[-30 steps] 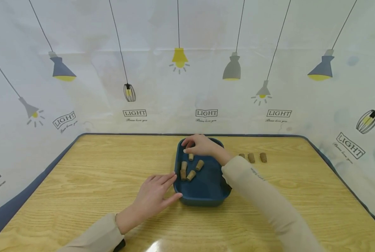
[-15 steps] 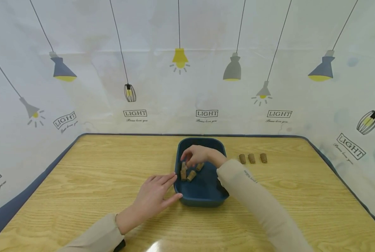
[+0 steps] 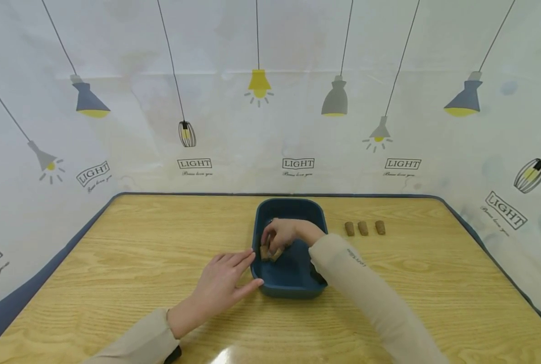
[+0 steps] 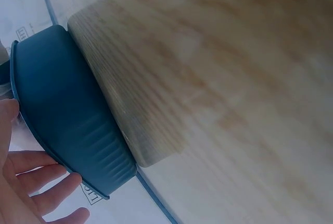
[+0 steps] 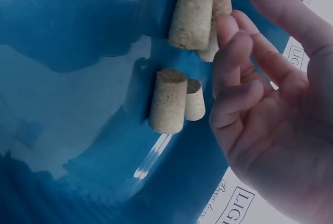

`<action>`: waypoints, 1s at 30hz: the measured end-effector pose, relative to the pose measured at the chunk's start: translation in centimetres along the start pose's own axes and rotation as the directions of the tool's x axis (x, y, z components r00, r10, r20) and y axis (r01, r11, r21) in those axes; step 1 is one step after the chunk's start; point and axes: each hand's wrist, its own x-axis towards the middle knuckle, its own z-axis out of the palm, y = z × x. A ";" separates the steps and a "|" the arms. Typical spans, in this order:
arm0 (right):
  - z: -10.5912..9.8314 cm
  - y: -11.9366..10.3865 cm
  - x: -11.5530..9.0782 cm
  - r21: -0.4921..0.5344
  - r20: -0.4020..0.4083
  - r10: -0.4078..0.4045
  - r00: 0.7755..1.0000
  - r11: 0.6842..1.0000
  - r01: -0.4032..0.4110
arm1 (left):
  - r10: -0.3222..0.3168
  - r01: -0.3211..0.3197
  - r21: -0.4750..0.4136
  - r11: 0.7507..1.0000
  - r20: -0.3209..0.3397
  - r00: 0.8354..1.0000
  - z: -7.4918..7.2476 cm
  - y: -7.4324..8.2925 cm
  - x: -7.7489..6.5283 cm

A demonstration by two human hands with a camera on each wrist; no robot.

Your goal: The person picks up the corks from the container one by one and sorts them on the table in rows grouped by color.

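Observation:
A dark blue rectangular tray (image 3: 293, 290) stands on the wooden table, with several tapered cork stoppers inside. My left hand (image 3: 222, 283) rests its fingertips and thumb on the tray's near left side; in the left wrist view the straight fingers (image 4: 49, 195) lie along the rim. My right hand (image 3: 285, 233) reaches down into the tray over the corks. In the right wrist view its fingers bend loosely beside a pair of corks (image 5: 191, 15), thumb held apart from the fingers. A larger cork (image 5: 169, 101) and a smaller one (image 5: 195, 99) lie farther along the tray floor.
Three corks (image 3: 363, 228) stand in a row on the wooden table (image 3: 170, 232) to the right of the tray. A white backdrop (image 3: 234, 116) printed with hanging lamps rises behind the table and along both sides.
My right hand has come from the tray's far end toward me, down to the corks in its near left part. The left hand has stayed on the rim.

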 end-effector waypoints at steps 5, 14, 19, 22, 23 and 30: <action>0.4 0.1 0.2 -0.019 0.009 0.017 1.000 1.000 -0.016 | -0.004 0.004 -0.001 1.000 0.000 1.000 0.1 0.0 0.0; 1.3 0.1 1.0 -0.110 -0.064 -0.023 0.998 0.994 0.016 | -0.005 0.005 0.004 1.000 0.009 1.000 0.1 0.0 0.1; 1.6 0.2 1.2 -0.136 -0.080 0.011 0.997 0.991 -0.022 | -0.005 0.005 0.000 1.000 0.013 1.000 0.0 0.0 0.0; 1.5 0.2 1.1 -0.140 -0.076 0.011 0.997 0.990 -0.021 | -0.004 0.004 0.000 1.000 0.011 1.000 0.1 0.0 0.0; 1.5 0.1 1.1 -0.138 -0.072 0.005 0.997 0.990 -0.015 | -0.004 0.004 0.003 1.000 0.010 1.000 0.1 -0.1 0.0; 0.6 0.1 0.3 -0.136 -0.033 -0.004 0.999 0.991 0.000 | -0.013 0.013 0.011 1.000 0.021 1.000 0.2 -0.1 0.0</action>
